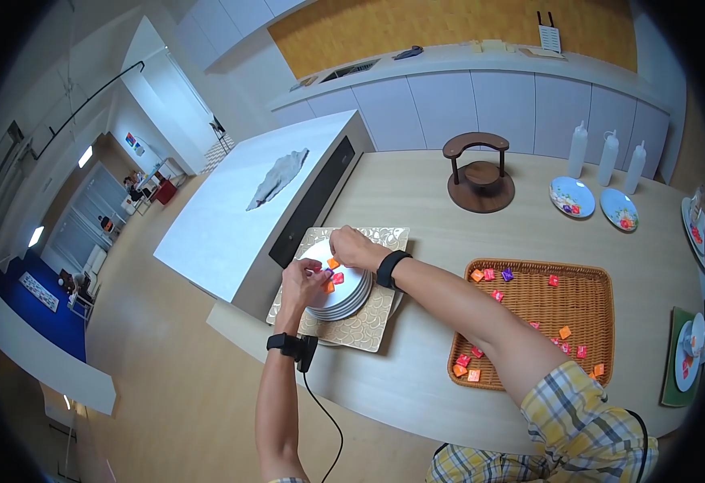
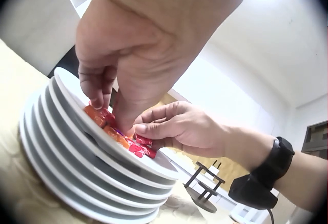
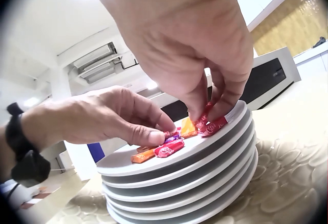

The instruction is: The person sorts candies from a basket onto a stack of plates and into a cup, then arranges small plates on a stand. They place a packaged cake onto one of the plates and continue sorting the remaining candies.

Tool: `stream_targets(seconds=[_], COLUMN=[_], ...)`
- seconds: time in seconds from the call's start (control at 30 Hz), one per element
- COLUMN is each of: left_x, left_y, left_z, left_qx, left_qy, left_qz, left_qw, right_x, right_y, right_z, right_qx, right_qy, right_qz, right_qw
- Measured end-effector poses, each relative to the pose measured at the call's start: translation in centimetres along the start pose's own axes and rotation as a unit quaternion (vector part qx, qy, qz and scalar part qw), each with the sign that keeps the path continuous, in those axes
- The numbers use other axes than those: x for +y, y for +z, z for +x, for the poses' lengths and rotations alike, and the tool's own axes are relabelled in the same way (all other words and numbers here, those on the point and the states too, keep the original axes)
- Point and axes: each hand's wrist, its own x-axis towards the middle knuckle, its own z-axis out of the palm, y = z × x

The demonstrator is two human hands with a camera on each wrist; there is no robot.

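A stack of white plates (image 1: pixel 351 304) stands on a patterned cream tray (image 1: pixel 384 310), with several wrapped candies on the top plate. My left hand (image 1: pixel 297 285) is over the plate's near left side, thumb and forefinger pinching a red candy (image 3: pixel 171 133) among the others. Across from it, my right hand (image 1: pixel 356 249) holds another red candy (image 3: pixel 204 117) between thumb and fingers, low over the plate. An orange candy (image 3: pixel 189 127) lies between the two hands. Closer to the rim are a pink-red candy (image 3: pixel 169 148) and an orange one (image 3: pixel 143 156).
A wicker basket (image 1: pixel 529 264) with scattered candies sits under my right forearm. Behind it are a dark wooden stand (image 1: pixel 481 200), two floral plates (image 1: pixel 571 187) and white squeeze bottles (image 1: pixel 579 149). A white box-like block (image 1: pixel 248 193) borders the tray. A green tray (image 1: pixel 674 362) lies far right.
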Motion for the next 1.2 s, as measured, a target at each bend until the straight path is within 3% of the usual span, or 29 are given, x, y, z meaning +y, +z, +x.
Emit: stream_targets(seconds=[0.1,0.2,0.27,0.37,0.47,0.7,0.8,0.87,0.97,1.2], left_x=[-1.6,-2.7,-2.8,-1.8,-1.0,-1.2,-0.8,-0.6,0.4,0.5], left_y=[0.3,0.6,0.2,-0.4,-0.9,-1.3,-1.6,-1.9,-2.6,-3.2], left_z=[0.7,1.2,1.5,1.2,0.7,0.2,-0.3,-0.4,-0.7,-1.6], left_qx=[0.035,0.011,-0.071,-0.128,-0.137,-0.146,-0.135,-0.139,-0.153,-0.158], left_qy=[0.037,0.056,0.060,0.024,0.033,0.011,0.006,0.003,-0.048,-0.054], left_qz=[0.021,0.017,0.017,-0.010,0.035,0.010,-0.011,-0.013,-0.064,-0.089], left_qw=[0.998,0.998,0.995,0.991,0.989,0.989,0.991,0.990,0.985,0.982], right_x=[0.4,0.5,0.3,-0.6,-1.6,-2.0,-1.4,-1.6,-1.6,-1.8], right_y=[0.2,0.4,0.2,-1.2,-1.6,-2.0,-1.2,-1.4,-1.4,-1.7], right_z=[0.2,0.2,0.2,-1.1,-2.0,-3.5,-3.7,-4.1,-4.4,-4.7], right_qx=[-0.009,-0.029,-0.079,-0.119,-0.133,-0.129,-0.100,-0.083,-0.093,-0.091], right_qy=[-0.014,-0.024,-0.039,-0.069,-0.057,-0.035,-0.065,-0.059,-0.061,-0.045], right_qz=[0.010,0.028,0.028,0.035,0.043,0.066,0.065,0.017,0.026,0.024], right_qw=[1.000,0.999,0.996,0.990,0.988,0.989,0.991,0.995,0.993,0.995])
